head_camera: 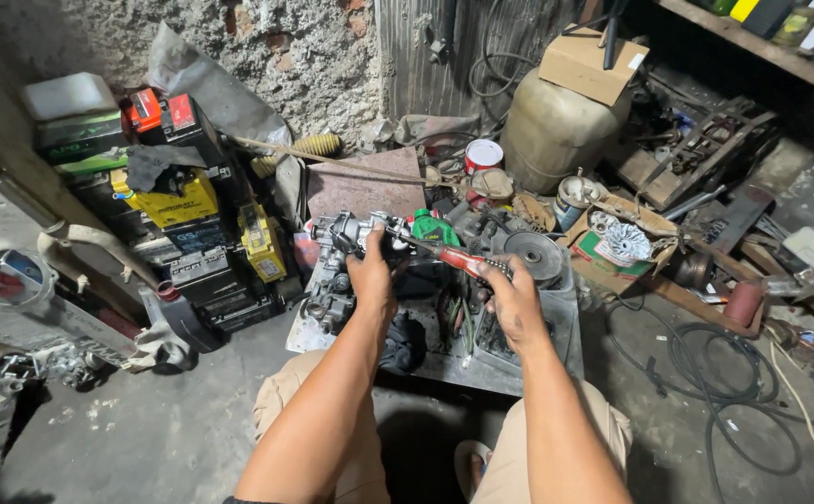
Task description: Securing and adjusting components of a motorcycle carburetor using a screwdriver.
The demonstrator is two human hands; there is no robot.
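Both hands' fingers closed: left hand (371,277) on engine part (346,235), right hand (513,301) on screwdriver (458,259); clutter tight around

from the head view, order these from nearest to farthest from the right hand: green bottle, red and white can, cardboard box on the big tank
1. Green bottle: just up and left of the right hand, on the metal tray.
2. Red and white can: farther back, by the wall.
3. Cardboard box: farthest, up right on the beige tank.

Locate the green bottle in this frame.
In the head view the green bottle stands just above centre on the cluttered metal tray, between the left hand and right hand, right behind the red-handled screwdriver.
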